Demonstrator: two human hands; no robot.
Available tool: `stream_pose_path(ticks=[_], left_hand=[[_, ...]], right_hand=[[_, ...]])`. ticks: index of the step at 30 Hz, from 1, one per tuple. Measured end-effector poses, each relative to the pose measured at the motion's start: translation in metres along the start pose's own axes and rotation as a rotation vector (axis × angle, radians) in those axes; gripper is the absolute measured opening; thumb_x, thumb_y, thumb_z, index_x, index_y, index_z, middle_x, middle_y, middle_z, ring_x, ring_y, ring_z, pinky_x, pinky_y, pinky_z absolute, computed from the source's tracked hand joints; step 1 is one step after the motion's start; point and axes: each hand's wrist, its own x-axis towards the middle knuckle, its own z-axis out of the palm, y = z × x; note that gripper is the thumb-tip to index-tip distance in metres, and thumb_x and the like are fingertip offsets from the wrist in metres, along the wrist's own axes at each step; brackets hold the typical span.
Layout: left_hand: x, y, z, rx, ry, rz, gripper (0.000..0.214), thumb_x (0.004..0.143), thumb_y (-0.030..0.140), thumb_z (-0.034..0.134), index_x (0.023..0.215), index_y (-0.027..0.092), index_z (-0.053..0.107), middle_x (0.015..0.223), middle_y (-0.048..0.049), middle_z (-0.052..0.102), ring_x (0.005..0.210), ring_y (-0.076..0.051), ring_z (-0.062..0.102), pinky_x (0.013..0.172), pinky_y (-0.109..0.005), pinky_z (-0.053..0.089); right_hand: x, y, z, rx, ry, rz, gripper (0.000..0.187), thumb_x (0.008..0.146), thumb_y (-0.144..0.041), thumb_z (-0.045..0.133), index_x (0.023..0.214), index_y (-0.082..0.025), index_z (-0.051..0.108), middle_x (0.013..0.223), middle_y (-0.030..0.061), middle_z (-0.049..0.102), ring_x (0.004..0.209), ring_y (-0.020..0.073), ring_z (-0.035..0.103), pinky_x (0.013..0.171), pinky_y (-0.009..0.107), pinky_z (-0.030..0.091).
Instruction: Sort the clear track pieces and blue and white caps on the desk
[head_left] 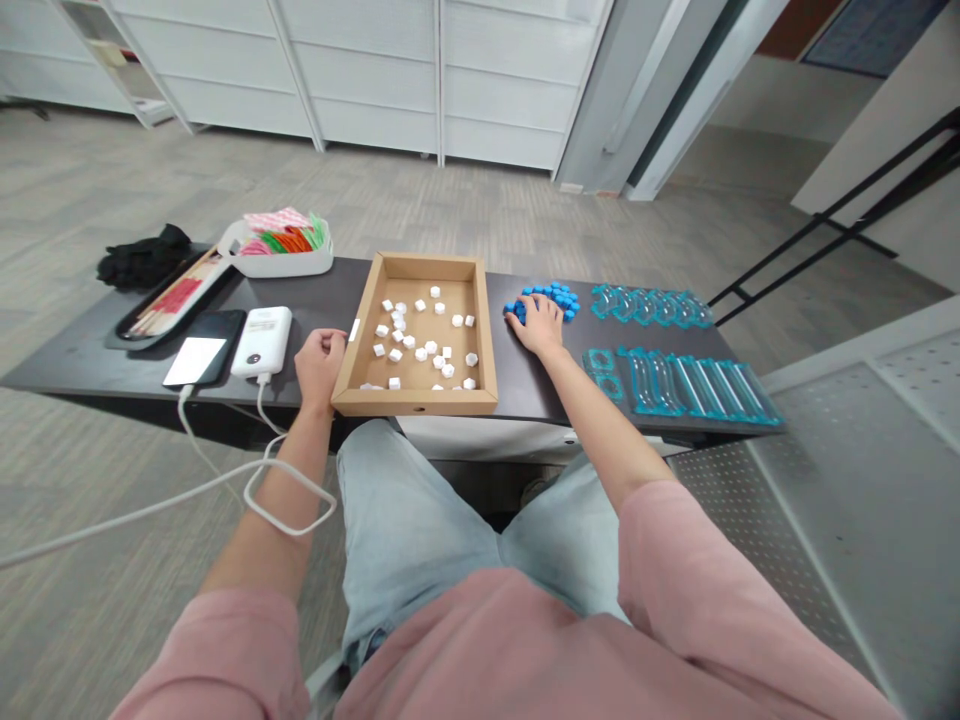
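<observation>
A shallow cardboard tray sits mid-table and holds several small white hexagonal pieces. My left hand rests curled against the tray's left wall, fingers closed; whether anything is in them is hidden. My right hand lies on the table right of the tray, its fingers on a pile of small blue pieces; I cannot tell whether it grips one.
Teal clear plastic parts lie in two rows at the right. At the left are a white power bank with cable, a phone, a black tray of sticks, a white bin of colourful items and black gloves.
</observation>
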Motion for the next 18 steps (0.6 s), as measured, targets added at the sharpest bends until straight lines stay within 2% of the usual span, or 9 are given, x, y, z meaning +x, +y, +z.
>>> stream_pose_path(ticks=[3, 6, 9, 12, 18], left_hand=[[0.000, 0.000, 0.000, 0.008, -0.003, 0.002, 0.015, 0.098, 0.024, 0.059, 0.094, 0.023, 0.073, 0.089, -0.0046, 0.079, 0.089, -0.023, 0.074, 0.089, -0.034, 0.056], [0.001, 0.001, -0.001, 0.016, -0.008, 0.001, 0.014, 0.098, 0.023, 0.060, 0.094, 0.023, 0.073, 0.090, -0.0049, 0.078, 0.090, -0.023, 0.074, 0.089, -0.034, 0.056], [0.001, 0.002, -0.001, 0.034, -0.010, -0.010, 0.012, 0.097, 0.022, 0.061, 0.093, 0.023, 0.073, 0.088, -0.0042, 0.077, 0.089, -0.023, 0.074, 0.087, -0.033, 0.055], [0.001, 0.003, -0.001, 0.048, -0.007, -0.017, 0.012, 0.099, 0.022, 0.062, 0.092, 0.022, 0.072, 0.087, -0.0036, 0.076, 0.089, -0.022, 0.073, 0.086, -0.032, 0.053], [0.000, 0.006, -0.002, 0.051, -0.015, -0.022, 0.012, 0.099, 0.022, 0.062, 0.091, 0.022, 0.071, 0.087, -0.0035, 0.074, 0.088, -0.022, 0.071, 0.086, -0.032, 0.052]], right_hand=[[-0.013, -0.004, 0.003, 0.028, 0.040, -0.082, 0.052, 0.112, -0.047, 0.062, 0.156, -0.021, 0.072, 0.169, 0.0240, 0.062, 0.155, 0.0452, 0.051, 0.130, 0.064, 0.039], [-0.027, -0.005, 0.000, 0.039, 0.031, -0.141, 0.046, 0.110, -0.045, 0.065, 0.149, -0.022, 0.076, 0.161, 0.0239, 0.066, 0.148, 0.0469, 0.053, 0.123, 0.065, 0.042], [-0.038, -0.004, -0.005, 0.038, 0.063, -0.158, 0.048, 0.109, -0.050, 0.069, 0.149, -0.025, 0.077, 0.161, 0.0226, 0.066, 0.148, 0.0475, 0.051, 0.121, 0.066, 0.041], [-0.044, -0.004, -0.006, 0.027, 0.118, -0.101, 0.057, 0.106, -0.058, 0.074, 0.153, -0.026, 0.075, 0.168, 0.0224, 0.062, 0.152, 0.0485, 0.048, 0.123, 0.067, 0.038], [-0.041, -0.004, -0.003, 0.042, 0.018, -0.132, 0.046, 0.111, -0.054, 0.068, 0.144, -0.023, 0.080, 0.153, 0.0222, 0.071, 0.138, 0.0455, 0.060, 0.116, 0.061, 0.047]])
